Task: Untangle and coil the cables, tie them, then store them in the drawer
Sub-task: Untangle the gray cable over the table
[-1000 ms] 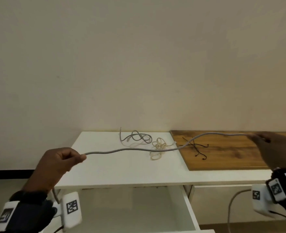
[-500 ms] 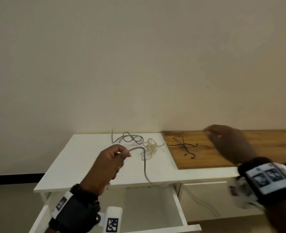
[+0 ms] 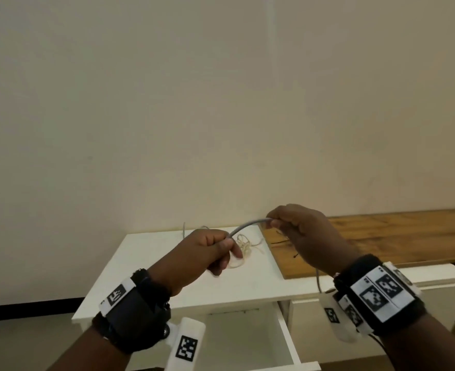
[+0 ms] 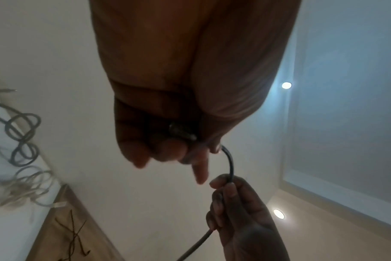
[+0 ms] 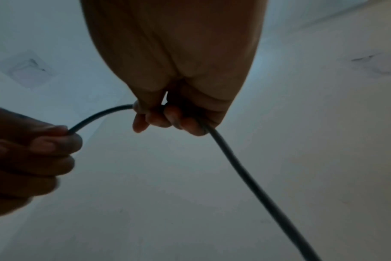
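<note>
Both hands hold one grey cable (image 3: 247, 226) in the air above the white table (image 3: 146, 279). My left hand (image 3: 207, 250) grips its end, whose plug shows inside the curled fingers in the left wrist view. My right hand (image 3: 290, 228) pinches the same cable (image 5: 101, 113) a short way along; the rest (image 5: 246, 173) hangs down past the table's front. Another grey cable (image 4: 20, 134) and a cream cable tangle (image 3: 243, 246) lie on the table behind the hands. The white drawer (image 3: 285, 336) stands pulled out below.
A wooden board (image 3: 381, 239) lies on the right with thin black ties (image 4: 74, 234) on it. The wall stands right behind the table. The floor shows at the lower left.
My hands were far apart with the cable stretched between them; the right hand let go, swung left, and now holds the cable again close beside the left hand.
</note>
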Tool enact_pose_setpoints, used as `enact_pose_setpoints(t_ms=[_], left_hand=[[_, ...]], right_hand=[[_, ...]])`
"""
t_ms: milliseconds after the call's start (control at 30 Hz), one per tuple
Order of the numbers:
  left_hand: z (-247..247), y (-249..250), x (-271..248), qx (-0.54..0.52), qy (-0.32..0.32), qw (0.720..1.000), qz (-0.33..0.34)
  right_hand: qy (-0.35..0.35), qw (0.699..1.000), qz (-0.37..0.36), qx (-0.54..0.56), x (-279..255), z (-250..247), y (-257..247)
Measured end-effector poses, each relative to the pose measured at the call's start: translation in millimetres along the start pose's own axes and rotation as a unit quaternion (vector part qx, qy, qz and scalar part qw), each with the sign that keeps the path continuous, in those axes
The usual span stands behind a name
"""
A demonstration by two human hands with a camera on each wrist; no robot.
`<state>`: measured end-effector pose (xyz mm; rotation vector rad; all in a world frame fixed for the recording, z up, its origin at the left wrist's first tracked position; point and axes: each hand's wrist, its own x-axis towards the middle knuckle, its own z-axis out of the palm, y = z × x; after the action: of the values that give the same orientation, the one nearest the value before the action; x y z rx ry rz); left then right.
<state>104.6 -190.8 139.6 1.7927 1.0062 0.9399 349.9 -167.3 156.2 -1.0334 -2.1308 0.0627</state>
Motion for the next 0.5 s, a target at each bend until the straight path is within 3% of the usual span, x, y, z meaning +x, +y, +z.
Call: enact_pose_setpoints(t_ms=[200,300,367,433,500], left_hand=[[5,32,-3,-0.084,-0.037,0.995,-0.024],[10,43,0,0.065,0.025,0.997,0.039],[8,49,4,0.248,0.058,0.96,0.117],[-5,55,6,0.406,0.076,0.896,0.16],[-34,57,6,0.499,0.113,0.838,0.19]], right_hand=[[0.013,0.999,-0.032,-0.004,-4,2,-19],[-0.002,0.999,-0.046,-0.003,-3,6,-36],[-0.015,0.999,-0.049,-0.015,1,6,-42],[-0.047,0.997,-0.048,-0.032,6,-1,-44],[-0.08,0.993,-0.035,-0.08,9,-16,-37]])
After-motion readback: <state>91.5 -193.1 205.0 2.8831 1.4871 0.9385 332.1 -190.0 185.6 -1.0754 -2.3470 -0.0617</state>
